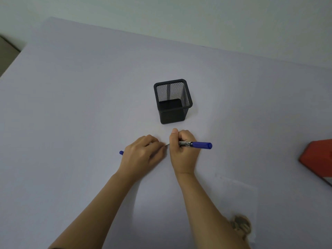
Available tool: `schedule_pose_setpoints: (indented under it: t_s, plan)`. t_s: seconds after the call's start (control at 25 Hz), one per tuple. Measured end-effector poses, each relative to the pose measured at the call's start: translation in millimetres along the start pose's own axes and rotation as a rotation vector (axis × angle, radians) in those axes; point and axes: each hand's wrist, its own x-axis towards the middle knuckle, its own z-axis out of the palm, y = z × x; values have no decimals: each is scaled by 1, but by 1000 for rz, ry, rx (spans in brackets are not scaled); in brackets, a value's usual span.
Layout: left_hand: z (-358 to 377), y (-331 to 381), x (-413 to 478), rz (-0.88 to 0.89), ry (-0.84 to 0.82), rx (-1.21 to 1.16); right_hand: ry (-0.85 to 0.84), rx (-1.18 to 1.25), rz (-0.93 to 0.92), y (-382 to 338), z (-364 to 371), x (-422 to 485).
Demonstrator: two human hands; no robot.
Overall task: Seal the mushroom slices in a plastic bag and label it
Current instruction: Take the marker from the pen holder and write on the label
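From my feed, a pale lavender tabletop (71, 123) fills nearly the whole view, and its far edge meets a plain, pale greenish wall (179, 15). A black mesh pen holder (172, 112) stands upright near the middle. Just in front of it, the right hand (183, 151) has its grip curled round a marker (195, 144) lying crosswise, with a blue end pointing right and a thin grey tip showing between the hands. The left hand (142, 153) grips a blue cap (121, 152), and only the cap's end pokes out on the left. The clear plastic bag (239, 194) lies flat at the near right beside the right forearm, with the mushroom slices (240, 224) bunched at its near end. A red box (318, 159) sits at the right edge, well apart from the hands.
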Motion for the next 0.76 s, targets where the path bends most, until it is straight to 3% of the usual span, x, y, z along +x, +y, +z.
schedule_pose_setpoints:
  t_s: [0.2,0.32,0.52,0.76]
  plan:
    - [-3,5,5,-73,-25,-62,-14,19,3,-1,-1,-1]
    - [1,5,-2,-149,60,-94,-37,17,16,-1,-1,-2]
    - [13,6,-15,-166,141,-146,-43,-14,11,-2,0,-2]
    - [18,4,-15,-195,125,-123,-14,-31,50,1,1,-3]
